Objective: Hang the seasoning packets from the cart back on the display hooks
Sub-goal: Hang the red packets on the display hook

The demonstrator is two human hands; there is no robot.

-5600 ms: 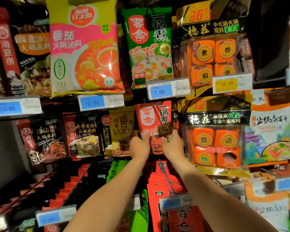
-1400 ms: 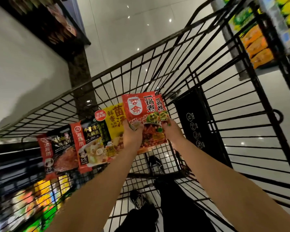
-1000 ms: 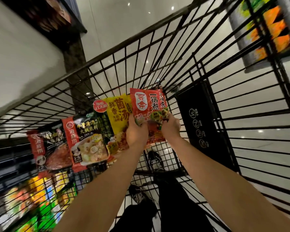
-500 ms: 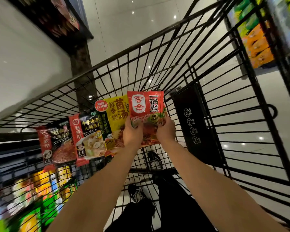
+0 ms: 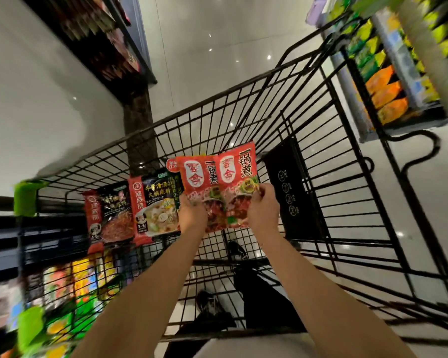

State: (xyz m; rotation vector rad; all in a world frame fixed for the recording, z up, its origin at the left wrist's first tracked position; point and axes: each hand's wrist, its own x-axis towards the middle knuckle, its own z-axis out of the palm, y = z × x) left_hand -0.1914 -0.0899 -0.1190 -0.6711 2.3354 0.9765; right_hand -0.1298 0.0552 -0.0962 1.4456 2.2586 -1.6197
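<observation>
Two red seasoning packets are fanned side by side over the black wire cart (image 5: pixel 329 182). My left hand (image 5: pixel 192 214) grips the lower edge of the left red packet (image 5: pixel 198 182). With its fingers curled over the front, my right hand (image 5: pixel 263 210) pinches the right red packet (image 5: pixel 239 174). Leaning against the cart's far wall are a black-and-red soup packet (image 5: pixel 155 205) and a darker red-and-black packet (image 5: pixel 108 215). A yellow packet behind the red ones is almost fully hidden.
A black sign panel (image 5: pixel 291 192) hangs inside the cart at the right. Shelves of green and orange bags (image 5: pixel 383 86) stand at the upper right, a dark shelf unit (image 5: pixel 96 40) at the upper left. Colourful goods (image 5: pixel 70 288) blur at the lower left. My shoes show through the cart floor.
Earlier I was at the hook display with a red packet. In the last half second the red packets in my hands have spread apart into two, covering the yellow packet.
</observation>
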